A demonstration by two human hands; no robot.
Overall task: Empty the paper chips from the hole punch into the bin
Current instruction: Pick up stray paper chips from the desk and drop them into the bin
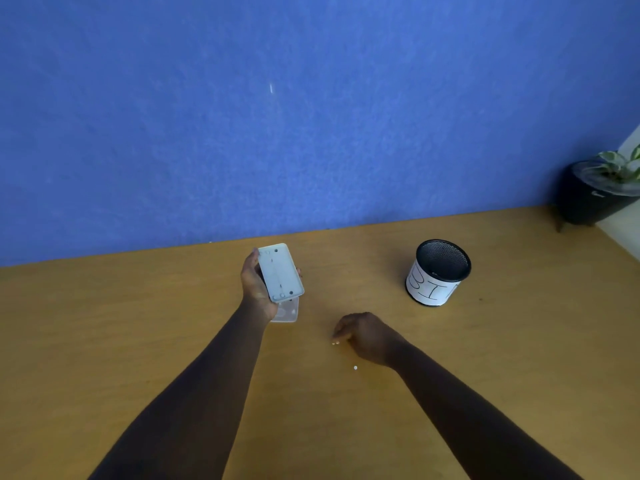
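1. Hole punch [280, 273]: a pale, flat-based unit held above the worktop [138, 341] with its underside turned toward the camera; the left hand [254, 284] is clasped round its far side
2. Clear tray [286, 310]: a translucent piece showing just below the punch and touching the worktop; it may be the detached chip cover, though the view is too blurred to be sure
3. Paper chips: one white chip [355, 367] lies loose on the worktop near the right wrist, and two more specks [335, 343] sit at the fingertips of the right hand [367, 336]
4. Right hand: palm down, fingers curled toward those specks; whether they are pinched or merely touched cannot be told
5. Bin [438, 273]: a black mesh cup with a white label, upright and well apart to the right; no chips are visible inside
6. Progress, as a judgement: the punch appears opened and some chips have spilled; gathering them and carrying all of them to the bin remains
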